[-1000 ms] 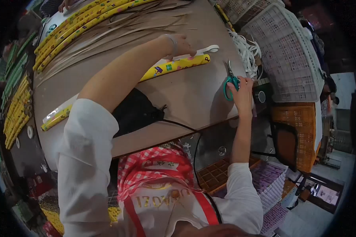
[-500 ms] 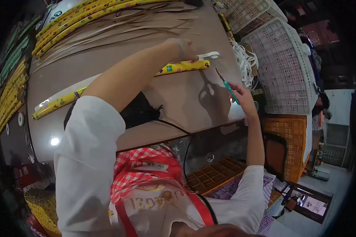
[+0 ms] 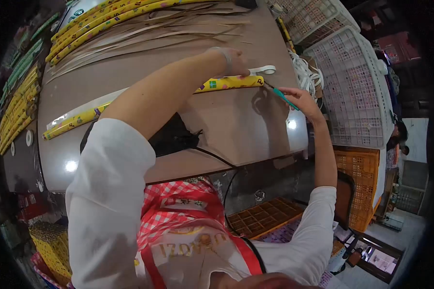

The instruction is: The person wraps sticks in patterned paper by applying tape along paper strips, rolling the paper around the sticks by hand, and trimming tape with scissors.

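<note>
A long yellow patterned roll (image 3: 231, 83) lies across the table, its middle hidden behind my left forearm. My left hand (image 3: 235, 61) is closed against the roll's far edge near its right end; the fingertips are partly hidden. Beside those fingers is a small roll of white tape (image 3: 269, 70), a strip of it running toward the hand. My right hand (image 3: 301, 101) grips a teal-handled tool (image 3: 284, 98) with a slim dark metal tip. That tip is at the right end of the yellow roll; whether it touches, I cannot tell.
More yellow rolls (image 3: 111, 19) and thin brown strips (image 3: 154, 41) lie at the back of the table. A black bag (image 3: 173, 137) with a cord sits near the front edge. White plastic crates (image 3: 352, 86) and a bundle of white strips (image 3: 306, 72) stand at the right.
My right hand has moved up toward the roll, bringing the tool's tip to its right end. My left hand stays by the roll, and the whole view has shifted slightly.
</note>
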Motion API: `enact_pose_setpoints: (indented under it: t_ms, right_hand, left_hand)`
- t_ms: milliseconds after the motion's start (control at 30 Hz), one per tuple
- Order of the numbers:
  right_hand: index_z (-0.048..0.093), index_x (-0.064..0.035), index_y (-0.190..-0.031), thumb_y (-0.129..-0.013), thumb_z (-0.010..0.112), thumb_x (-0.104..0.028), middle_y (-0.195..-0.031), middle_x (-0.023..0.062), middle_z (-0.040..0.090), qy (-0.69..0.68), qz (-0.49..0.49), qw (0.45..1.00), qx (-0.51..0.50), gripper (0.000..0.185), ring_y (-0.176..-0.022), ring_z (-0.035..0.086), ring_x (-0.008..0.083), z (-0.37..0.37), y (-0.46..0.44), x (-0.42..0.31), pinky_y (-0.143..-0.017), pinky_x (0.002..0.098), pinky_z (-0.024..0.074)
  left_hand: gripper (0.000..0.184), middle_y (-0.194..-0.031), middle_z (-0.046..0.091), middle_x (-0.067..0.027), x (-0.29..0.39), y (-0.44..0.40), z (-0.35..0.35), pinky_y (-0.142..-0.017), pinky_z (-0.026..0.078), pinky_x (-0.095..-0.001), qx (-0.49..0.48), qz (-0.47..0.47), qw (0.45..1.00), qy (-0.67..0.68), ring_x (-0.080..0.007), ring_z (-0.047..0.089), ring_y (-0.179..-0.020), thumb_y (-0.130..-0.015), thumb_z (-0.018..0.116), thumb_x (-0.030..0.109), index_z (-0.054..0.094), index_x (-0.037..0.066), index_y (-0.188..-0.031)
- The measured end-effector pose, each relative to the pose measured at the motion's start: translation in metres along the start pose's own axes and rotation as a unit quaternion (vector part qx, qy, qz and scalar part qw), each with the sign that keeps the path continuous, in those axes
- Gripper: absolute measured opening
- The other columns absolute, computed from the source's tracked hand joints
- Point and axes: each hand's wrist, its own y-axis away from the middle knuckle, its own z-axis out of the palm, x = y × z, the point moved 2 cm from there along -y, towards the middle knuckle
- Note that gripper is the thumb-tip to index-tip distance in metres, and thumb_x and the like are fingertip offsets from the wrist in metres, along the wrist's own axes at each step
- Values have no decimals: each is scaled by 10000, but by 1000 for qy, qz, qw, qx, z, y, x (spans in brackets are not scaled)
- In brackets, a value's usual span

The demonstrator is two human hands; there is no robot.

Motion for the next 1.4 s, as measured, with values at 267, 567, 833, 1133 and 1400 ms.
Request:
enact_pose_setpoints:
  t_ms: [267, 567, 833, 1133, 1400]
  right_hand:
    - [567, -21, -1123, -803, 609, -176, -907, 46, 607, 31, 3, 999, 24, 358, -783, 535, 77, 9, 0, -9, -666, 212, 435]
    - [521, 16, -1162, -793, 633, -152, -912, 61, 616, 9, -33, 999, 35, 421, -809, 542, 87, 13, -6, 1, -683, 220, 443]
    - [538, 27, -1134, -805, 622, -157, -871, 24, 603, 4, -61, 997, 46, 386, -763, 537, 75, 19, -2, -3, -646, 210, 441]
    - [543, 9, -1136, -796, 633, -170, -901, 19, 588, 18, -74, 996, 51, 394, -726, 512, 63, 19, -2, -1, -607, 197, 420]
    - [541, -52, -1149, -761, 627, -213, -985, 107, 536, 168, -115, 975, 94, 429, -873, 538, 215, 18, 14, 6, -753, 303, 432]
  left_hand:
    - [191, -1043, 566, -24, -5, -4, 10, -887, 348, -306, 14, 0, 1000, 17, -203, 501, -1010, -790, 498, 151, 459, 187, -974]
    - [306, -1071, 548, -15, -3, -7, 8, -897, 335, -311, -12, -2, 999, 36, -169, 503, -1038, -722, 592, 77, 451, 170, -977]
    - [402, -1036, 555, -1, -3, -6, 8, -894, 331, -309, 5, 12, 1000, 27, -166, 507, -1030, -660, 661, 77, 439, 179, -979]
    - [404, -1023, 560, -6, -20, -27, 44, -882, 350, -311, 17, -83, 981, 173, -180, 517, -1011, -649, 671, 90, 447, 180, -973]
    - [472, -1017, 570, -15, -6, -6, 11, -872, 356, -325, 35, 25, 999, 19, -182, 523, -1006, -609, 713, 108, 448, 169, -995]
